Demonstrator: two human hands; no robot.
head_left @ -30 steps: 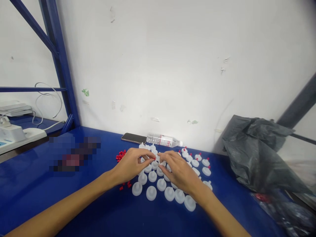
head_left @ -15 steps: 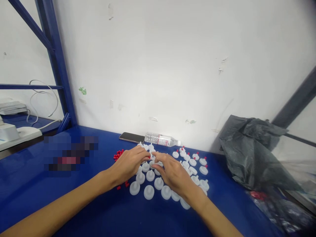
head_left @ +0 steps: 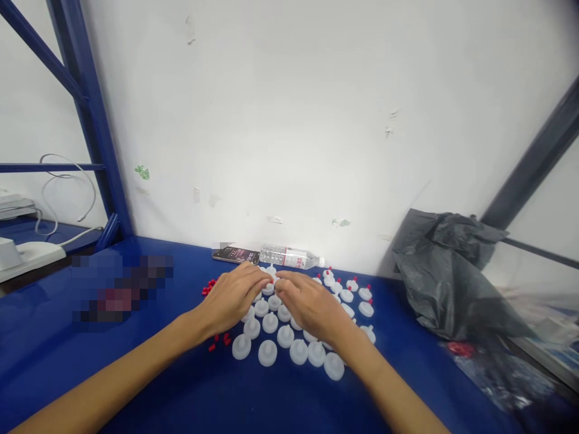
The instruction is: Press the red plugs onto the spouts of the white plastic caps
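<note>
My left hand [head_left: 233, 295] is closed in a pinch on a small red cap [head_left: 271, 281], just above a white spouted lid [head_left: 268, 290]. Close beside it, my right hand [head_left: 312, 304] has its fingers and thumb drawn together. What they hold, if anything, is hidden. Under and around both hands stand several white round lids with narrow spouts, such as one near the front [head_left: 268, 354]. More of them at the right wear red caps on their spouts, one at the far right [head_left: 365, 293] among these. Loose red caps [head_left: 208, 287] lie left of my left hand.
A phone [head_left: 236, 254] with its screen lit and a clear plastic bottle [head_left: 292, 257] lie along the wall on the blue table [head_left: 181, 386]. A dark plastic bag [head_left: 447, 271] slumps at the right. A white power strip [head_left: 38, 256] sits at the left.
My right thumb and fingers have closed together and come up beside my left fingertips. The left hand keeps its pinch on the red cap. The phone screen has lit up, and the view has shifted slightly.
</note>
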